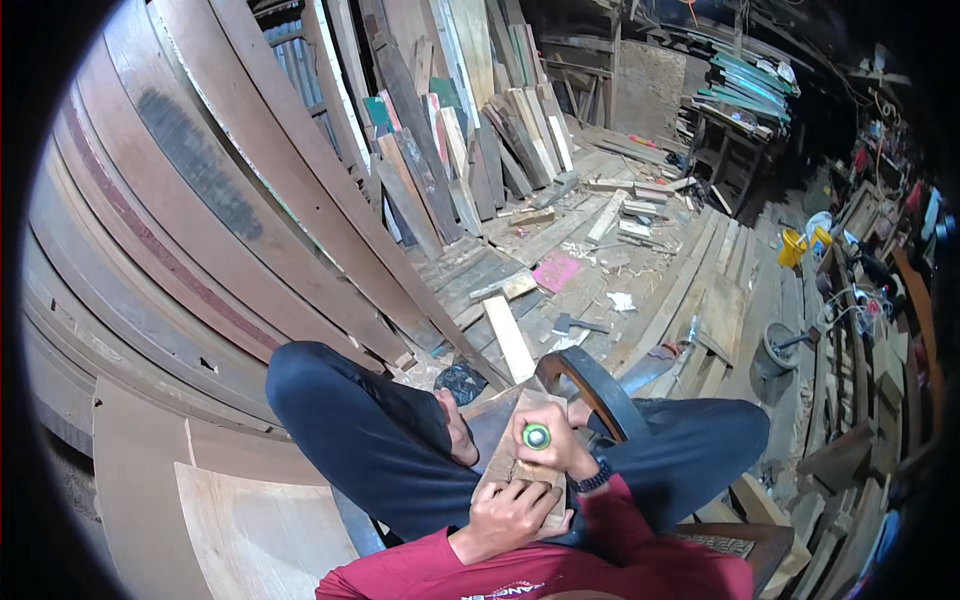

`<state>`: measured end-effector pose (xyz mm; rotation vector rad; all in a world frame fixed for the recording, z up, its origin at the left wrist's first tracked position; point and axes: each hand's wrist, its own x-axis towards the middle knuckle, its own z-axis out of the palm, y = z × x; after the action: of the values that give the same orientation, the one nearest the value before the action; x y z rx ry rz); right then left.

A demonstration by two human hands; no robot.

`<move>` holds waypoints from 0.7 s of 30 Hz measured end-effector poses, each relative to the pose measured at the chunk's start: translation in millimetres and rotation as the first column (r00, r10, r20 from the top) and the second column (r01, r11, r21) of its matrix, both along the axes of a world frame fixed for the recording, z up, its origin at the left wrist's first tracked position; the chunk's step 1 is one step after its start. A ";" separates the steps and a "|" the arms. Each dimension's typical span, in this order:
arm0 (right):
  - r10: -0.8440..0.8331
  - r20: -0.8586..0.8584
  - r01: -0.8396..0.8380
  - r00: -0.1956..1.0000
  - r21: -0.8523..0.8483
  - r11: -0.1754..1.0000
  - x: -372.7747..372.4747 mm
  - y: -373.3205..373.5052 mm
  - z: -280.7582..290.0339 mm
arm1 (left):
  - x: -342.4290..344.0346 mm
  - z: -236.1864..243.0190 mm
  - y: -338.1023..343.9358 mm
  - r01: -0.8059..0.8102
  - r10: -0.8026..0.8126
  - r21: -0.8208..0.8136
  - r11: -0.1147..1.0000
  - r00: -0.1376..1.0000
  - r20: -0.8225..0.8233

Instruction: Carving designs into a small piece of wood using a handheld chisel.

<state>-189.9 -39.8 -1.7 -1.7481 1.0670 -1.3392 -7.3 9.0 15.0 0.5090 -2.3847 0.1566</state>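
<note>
A wooden block (520, 480) lies lengthwise between my bent legs, over a darker slanted surface. My right hand (555, 440) is closed around an upright tool with a green handle (536, 436), whose lower end is hidden, above the block. My left hand (508, 512) grips the near end of the block with curled fingers. A dark curved piece (590, 385) arches beside the block on the right, and a pale board (508, 336) lies beyond it.
Tall planks (200, 180) lean along the left. The floor holds scattered offcuts (630, 210), a hammer or hatchet (575, 325), a pink sheet (555, 270) and a black bag (460, 383). A bucket (775, 355), yellow containers (792, 247) and cluttered timber line the right side.
</note>
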 end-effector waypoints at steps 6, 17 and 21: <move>-0.019 -0.015 0.020 1.000 0.085 0.996 3.4 -7.6 -0.1 | 1.7 -4.0 -0.9 0.003 -0.003 -0.006 1.000 1.000 0.008; -0.024 -0.042 0.025 0.999 0.020 0.999 5.0 -2.9 -3.8 | 2.7 -3.3 -0.2 -0.011 0.011 -0.009 1.000 1.000 0.015; 0.089 0.084 -0.092 0.992 0.035 0.995 0.0 8.9 14.5 | 0.9 -1.3 -0.2 -0.026 0.027 -0.011 1.000 0.999 0.035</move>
<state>-189.9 -31.0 12.8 -1.6779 0.9510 -1.3144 -6.4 8.8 13.7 0.5373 -2.4105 0.1909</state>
